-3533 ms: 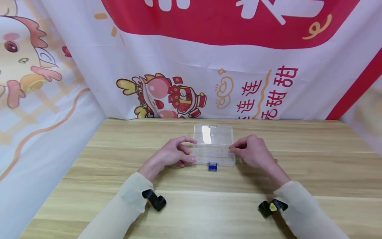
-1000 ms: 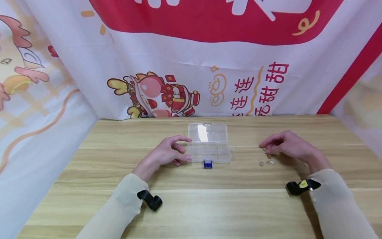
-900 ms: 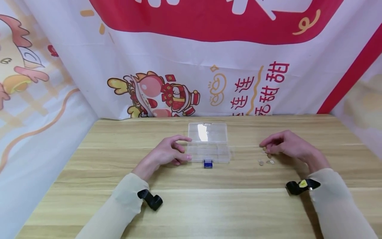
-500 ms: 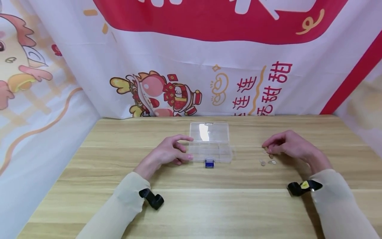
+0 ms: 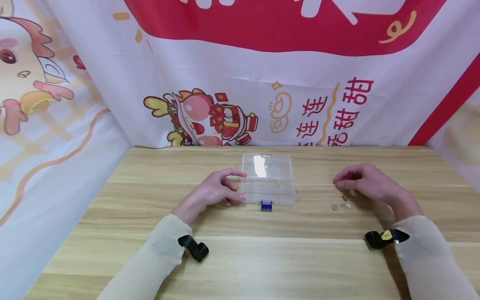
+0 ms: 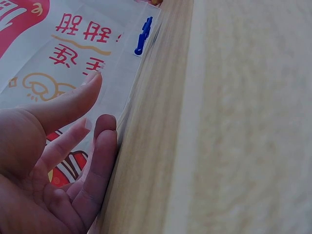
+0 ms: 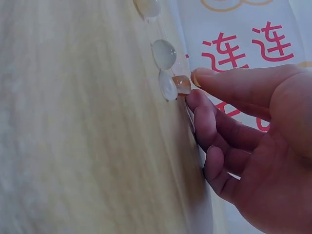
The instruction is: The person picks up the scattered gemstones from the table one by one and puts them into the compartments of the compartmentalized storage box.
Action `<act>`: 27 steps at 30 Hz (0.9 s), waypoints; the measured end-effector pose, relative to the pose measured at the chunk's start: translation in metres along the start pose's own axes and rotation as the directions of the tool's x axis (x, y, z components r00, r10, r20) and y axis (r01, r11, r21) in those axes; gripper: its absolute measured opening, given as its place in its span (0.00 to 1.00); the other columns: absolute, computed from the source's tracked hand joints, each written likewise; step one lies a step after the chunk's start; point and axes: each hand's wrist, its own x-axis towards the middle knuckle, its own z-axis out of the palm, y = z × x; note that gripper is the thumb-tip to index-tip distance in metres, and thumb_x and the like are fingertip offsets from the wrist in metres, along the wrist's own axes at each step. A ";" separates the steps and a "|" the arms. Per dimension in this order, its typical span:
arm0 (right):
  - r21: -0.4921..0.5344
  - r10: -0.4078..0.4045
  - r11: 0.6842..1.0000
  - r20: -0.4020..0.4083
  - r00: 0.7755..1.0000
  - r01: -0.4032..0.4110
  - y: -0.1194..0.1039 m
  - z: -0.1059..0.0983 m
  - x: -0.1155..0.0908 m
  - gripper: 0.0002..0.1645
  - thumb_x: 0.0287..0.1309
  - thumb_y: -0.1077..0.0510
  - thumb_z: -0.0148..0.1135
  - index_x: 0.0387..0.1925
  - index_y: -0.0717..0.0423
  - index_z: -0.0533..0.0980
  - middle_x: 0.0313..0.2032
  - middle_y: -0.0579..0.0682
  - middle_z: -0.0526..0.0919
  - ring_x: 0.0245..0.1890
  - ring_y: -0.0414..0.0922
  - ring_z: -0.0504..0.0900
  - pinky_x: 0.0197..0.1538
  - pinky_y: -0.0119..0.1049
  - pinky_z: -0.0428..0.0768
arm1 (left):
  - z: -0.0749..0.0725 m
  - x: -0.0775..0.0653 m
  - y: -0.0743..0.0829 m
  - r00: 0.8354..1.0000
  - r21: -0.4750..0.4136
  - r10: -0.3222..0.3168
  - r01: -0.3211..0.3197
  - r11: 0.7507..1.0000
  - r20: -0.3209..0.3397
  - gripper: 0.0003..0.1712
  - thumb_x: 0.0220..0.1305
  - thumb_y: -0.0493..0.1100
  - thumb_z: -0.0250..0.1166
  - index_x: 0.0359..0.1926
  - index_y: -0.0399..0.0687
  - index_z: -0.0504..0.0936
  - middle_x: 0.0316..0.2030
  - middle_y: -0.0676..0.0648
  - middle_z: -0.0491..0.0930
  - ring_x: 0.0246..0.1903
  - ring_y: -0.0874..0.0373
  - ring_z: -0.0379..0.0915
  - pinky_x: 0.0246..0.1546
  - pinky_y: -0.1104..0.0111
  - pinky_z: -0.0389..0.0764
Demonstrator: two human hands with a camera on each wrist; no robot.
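Note:
A clear plastic box with compartments lies with its lid raised behind it and a blue latch at the front. My left hand rests at the box's left side, thumb and index finger spread and touching its edge. To the right of the box, my right hand pinches a small amber stone, mostly hidden between thumb and index finger. Just below these fingertips lie a brownish-orange stone, a clear oval stone and a pale round stone.
The wooden table runs back to a white printed cloth, and more cloth hangs at both sides. Another yellowish stone lies farther along in the right wrist view. Black cameras sit at both wrists.
My right hand has gone from the box's right edge to the stones and picked up the amber one there. My left hand stays at the box. The head view has shifted slightly.

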 end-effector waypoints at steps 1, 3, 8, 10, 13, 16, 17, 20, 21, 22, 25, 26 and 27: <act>0.002 0.002 1.000 0.000 1.000 -0.002 -0.001 0.000 0.000 0.15 0.74 0.50 0.66 0.56 0.48 0.86 0.53 0.51 0.87 0.50 0.48 0.76 0.47 0.32 0.76 | 0.000 0.000 0.000 1.000 0.000 0.000 0.000 1.000 0.000 0.34 0.59 0.41 0.81 0.65 0.67 0.82 0.47 0.45 0.78 0.36 0.53 0.83 0.35 0.65 0.88; 0.002 -0.002 1.000 -0.007 1.000 0.002 -0.003 0.000 0.000 0.15 0.74 0.51 0.65 0.56 0.48 0.85 0.54 0.52 0.87 0.50 0.48 0.77 0.48 0.32 0.77 | 0.000 0.000 0.000 1.000 0.001 -0.003 0.003 1.000 -0.001 0.34 0.59 0.41 0.81 0.65 0.68 0.82 0.47 0.45 0.78 0.36 0.52 0.83 0.35 0.65 0.88; -0.005 -0.018 1.000 -0.044 0.999 0.018 -0.009 0.002 0.000 0.14 0.74 0.52 0.65 0.56 0.50 0.85 0.53 0.54 0.87 0.50 0.50 0.78 0.49 0.35 0.78 | -0.001 0.001 0.001 1.000 0.006 -0.006 0.006 1.000 0.003 0.35 0.59 0.41 0.81 0.65 0.68 0.82 0.48 0.44 0.78 0.37 0.52 0.83 0.35 0.65 0.88; -0.015 -0.017 1.000 -0.065 0.998 0.016 -0.013 0.004 0.000 0.15 0.74 0.51 0.66 0.56 0.50 0.85 0.53 0.55 0.87 0.50 0.51 0.79 0.49 0.36 0.78 | -0.001 0.001 0.002 1.000 0.007 -0.004 0.004 1.000 0.009 0.35 0.59 0.41 0.82 0.65 0.68 0.82 0.48 0.44 0.78 0.37 0.52 0.83 0.35 0.65 0.88; -0.022 -0.008 1.000 -0.094 0.996 0.006 -0.021 0.006 0.000 0.16 0.74 0.49 0.66 0.56 0.49 0.85 0.54 0.55 0.86 0.51 0.52 0.78 0.49 0.37 0.78 | -0.002 0.002 0.002 1.000 0.007 -0.002 0.002 1.000 0.013 0.35 0.59 0.41 0.82 0.66 0.68 0.82 0.49 0.44 0.78 0.37 0.52 0.83 0.35 0.65 0.89; -0.016 -0.017 1.000 -0.115 0.993 0.015 -0.030 0.008 0.001 0.16 0.75 0.50 0.64 0.56 0.50 0.85 0.53 0.56 0.86 0.49 0.52 0.78 0.48 0.38 0.79 | -0.004 0.001 0.001 1.000 0.008 -0.004 0.004 1.000 0.007 0.35 0.59 0.41 0.81 0.66 0.68 0.82 0.49 0.44 0.78 0.37 0.52 0.84 0.35 0.65 0.89; -0.016 -0.022 1.000 -0.120 0.993 0.020 -0.033 0.009 0.002 0.15 0.75 0.50 0.64 0.56 0.50 0.85 0.53 0.55 0.86 0.49 0.52 0.78 0.48 0.37 0.79 | -0.004 0.001 0.001 1.000 0.008 -0.006 0.006 1.000 0.004 0.35 0.59 0.41 0.81 0.66 0.68 0.82 0.49 0.44 0.78 0.37 0.52 0.84 0.35 0.65 0.89; -0.012 -0.042 0.999 -0.129 0.991 0.040 -0.042 0.010 0.003 0.15 0.76 0.52 0.61 0.56 0.51 0.85 0.52 0.56 0.86 0.48 0.52 0.79 0.48 0.38 0.80 | -0.005 0.000 0.000 1.000 0.011 -0.009 0.009 1.000 -0.003 0.35 0.59 0.41 0.81 0.66 0.68 0.82 0.49 0.44 0.78 0.37 0.52 0.84 0.35 0.65 0.89; -0.011 -0.043 0.999 -0.131 0.990 0.042 -0.044 0.010 0.004 0.15 0.77 0.52 0.61 0.56 0.51 0.85 0.52 0.56 0.86 0.48 0.52 0.79 0.48 0.38 0.80 | -0.005 0.000 -0.001 1.000 0.010 -0.008 0.008 1.000 -0.002 0.35 0.60 0.41 0.81 0.66 0.68 0.82 0.49 0.44 0.78 0.36 0.52 0.85 0.35 0.65 0.89; -0.011 -0.046 0.999 -0.133 0.990 0.045 -0.046 0.010 0.004 0.15 0.77 0.52 0.60 0.56 0.52 0.85 0.52 0.56 0.86 0.48 0.51 0.79 0.48 0.38 0.80 | -0.005 0.000 -0.001 1.000 0.009 -0.007 0.007 1.000 0.000 0.35 0.60 0.41 0.81 0.66 0.68 0.81 0.49 0.44 0.78 0.36 0.52 0.85 0.35 0.65 0.89; -0.013 -0.049 0.999 -0.142 0.989 0.048 -0.052 0.010 0.003 0.15 0.78 0.53 0.59 0.57 0.53 0.85 0.52 0.56 0.86 0.48 0.52 0.79 0.48 0.39 0.80 | -0.003 0.000 -0.001 1.000 0.004 0.001 -0.001 1.000 0.008 0.35 0.60 0.41 0.81 0.66 0.68 0.81 0.48 0.44 0.78 0.36 0.52 0.85 0.35 0.65 0.89; -0.015 -0.049 0.999 -0.147 0.988 0.047 -0.053 0.010 0.002 0.16 0.79 0.53 0.59 0.57 0.53 0.85 0.52 0.56 0.87 0.48 0.52 0.79 0.48 0.39 0.80 | -0.002 0.001 -0.001 1.000 0.003 0.002 -0.002 1.000 0.010 0.35 0.59 0.41 0.81 0.66 0.68 0.81 0.48 0.44 0.78 0.36 0.52 0.84 0.35 0.65 0.89; -0.018 -0.049 0.999 -0.151 0.987 0.047 -0.054 0.010 0.002 0.16 0.79 0.53 0.59 0.57 0.54 0.85 0.52 0.56 0.87 0.48 0.52 0.79 0.48 0.39 0.80 | -0.002 0.001 -0.001 1.000 0.002 0.003 -0.003 1.000 0.012 0.35 0.59 0.41 0.81 0.66 0.68 0.81 0.49 0.44 0.78 0.36 0.52 0.84 0.35 0.65 0.88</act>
